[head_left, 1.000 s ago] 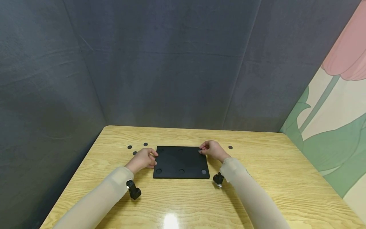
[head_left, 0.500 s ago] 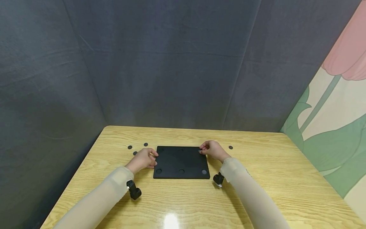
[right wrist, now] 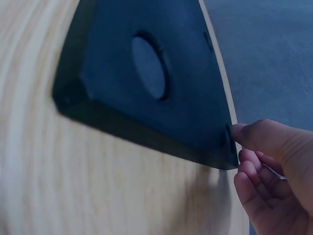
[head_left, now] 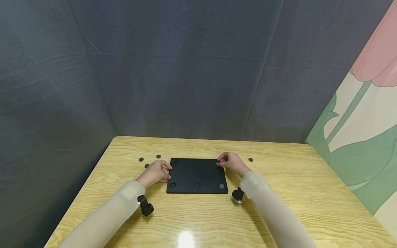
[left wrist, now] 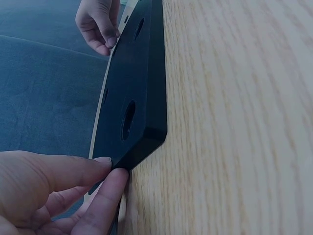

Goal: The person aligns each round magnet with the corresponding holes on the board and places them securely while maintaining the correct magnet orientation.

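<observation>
A flat black rectangular board [head_left: 197, 174] with round recesses lies on the wooden table. My left hand [head_left: 156, 171] holds its left edge; in the left wrist view the thumb and a finger [left wrist: 110, 188] meet the board's side close to a corner. At the far right corner my right hand [head_left: 232, 162] pinches a small dark disc [head_left: 217, 164], its fingertips right at the recess there. The right wrist view shows the thumb [right wrist: 249, 134] at that recess's rim, with the other fingers curled below. A greyish disc [head_left: 221, 186] sits in the near right recess.
Several small dark discs, one of them a far disc [head_left: 158, 156], lie left of the board, partly beside my left hand. Another loose disc [head_left: 250, 159] lies to the right. A dark curtain [head_left: 192, 69] stands behind the table [head_left: 198, 220].
</observation>
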Demonstrator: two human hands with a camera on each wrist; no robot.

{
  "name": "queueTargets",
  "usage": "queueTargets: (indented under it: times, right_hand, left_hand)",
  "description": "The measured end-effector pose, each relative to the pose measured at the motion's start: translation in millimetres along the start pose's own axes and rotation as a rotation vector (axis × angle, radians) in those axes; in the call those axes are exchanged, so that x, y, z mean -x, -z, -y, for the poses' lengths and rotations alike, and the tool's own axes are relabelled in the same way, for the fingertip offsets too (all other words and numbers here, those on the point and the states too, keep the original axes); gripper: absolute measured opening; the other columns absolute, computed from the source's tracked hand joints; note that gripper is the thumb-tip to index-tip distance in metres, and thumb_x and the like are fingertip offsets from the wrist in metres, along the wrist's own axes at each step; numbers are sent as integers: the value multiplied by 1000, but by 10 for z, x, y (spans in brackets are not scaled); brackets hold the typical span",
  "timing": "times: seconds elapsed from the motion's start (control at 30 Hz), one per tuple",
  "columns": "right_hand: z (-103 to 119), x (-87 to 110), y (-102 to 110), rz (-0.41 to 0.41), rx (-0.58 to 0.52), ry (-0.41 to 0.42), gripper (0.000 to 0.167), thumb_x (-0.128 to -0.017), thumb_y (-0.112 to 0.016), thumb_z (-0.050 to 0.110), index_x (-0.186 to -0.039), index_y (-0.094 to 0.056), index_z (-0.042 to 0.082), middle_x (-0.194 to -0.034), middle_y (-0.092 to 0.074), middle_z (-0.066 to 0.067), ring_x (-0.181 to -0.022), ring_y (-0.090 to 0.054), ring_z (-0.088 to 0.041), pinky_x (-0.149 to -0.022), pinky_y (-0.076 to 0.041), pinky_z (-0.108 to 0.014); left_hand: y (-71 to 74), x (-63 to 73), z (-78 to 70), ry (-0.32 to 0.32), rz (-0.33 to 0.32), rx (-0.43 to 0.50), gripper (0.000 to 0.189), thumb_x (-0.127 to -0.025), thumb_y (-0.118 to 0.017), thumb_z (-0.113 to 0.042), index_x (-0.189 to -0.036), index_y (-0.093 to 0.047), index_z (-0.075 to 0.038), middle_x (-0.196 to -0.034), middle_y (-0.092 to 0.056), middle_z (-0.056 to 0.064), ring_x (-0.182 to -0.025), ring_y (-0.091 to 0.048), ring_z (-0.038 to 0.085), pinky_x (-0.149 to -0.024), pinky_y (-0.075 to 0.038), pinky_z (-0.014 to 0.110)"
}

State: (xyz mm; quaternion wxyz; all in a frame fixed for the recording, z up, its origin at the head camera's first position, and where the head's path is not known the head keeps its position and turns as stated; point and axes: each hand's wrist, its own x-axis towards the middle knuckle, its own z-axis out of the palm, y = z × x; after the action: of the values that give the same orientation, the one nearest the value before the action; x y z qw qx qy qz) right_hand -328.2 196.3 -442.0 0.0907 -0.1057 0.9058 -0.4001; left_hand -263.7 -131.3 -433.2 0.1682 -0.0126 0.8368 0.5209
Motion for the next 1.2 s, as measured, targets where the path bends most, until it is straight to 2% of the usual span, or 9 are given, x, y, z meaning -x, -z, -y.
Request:
queueTargets:
  times: [0.23, 0.5, 0.87, 1.0, 1.2]
  right_hand:
    - [46, 84, 157, -39, 7, 15, 14, -89, -65, 2, -103, -66, -2, -91, -65, -10, -82, -61, -16, -74, -52, -26]
    - [9, 141, 466, -98, 39, 55, 21, -93, -65, 15, -107, -65, 0, -95, -65, -10, -84, -60, -18, -74, -51, -29]
    - [-203, 228, 833, -156, 63, 40, 30, -95, -62, 22, -114, -63, -1, -104, -64, -15, -93, -60, -24, -78, -51, -34]
    - [-299, 240, 904, -180, 64, 31, 31, -95, -62, 23, -114, -63, -1, -105, -64, -14, -94, -60, -24, -77, -51, -33]
    - [-455, 255, 956, -212, 42, -8, 35, -95, -62, 27, -117, -62, -1, -107, -63, -14, -98, -60, -27, -82, -51, -38]
  left_hand:
    - [10, -10, 13, -5, 2, 0, 31, -86, -61, 12, -116, -59, 4, -89, -59, 16, -78, -66, 23, -73, -59, 37]
    - [26, -19, 37, -1, 0, 6, 30, -86, -62, 11, -115, -59, 4, -88, -61, 16, -78, -66, 22, -72, -59, 36]
    - [23, -32, 34, 14, -12, 14, 30, -85, -62, 13, -114, -59, 4, -89, -61, 19, -76, -65, 21, -71, -59, 36]
    - [24, -25, 29, 13, -9, 18, 30, -86, -62, 12, -115, -59, 4, -88, -60, 17, -77, -66, 21, -72, -59, 37]
    - [20, -32, 43, 10, -8, 17, 30, -86, -61, 13, -114, -59, 4, -88, -60, 16, -77, -66, 21, -72, -59, 37]
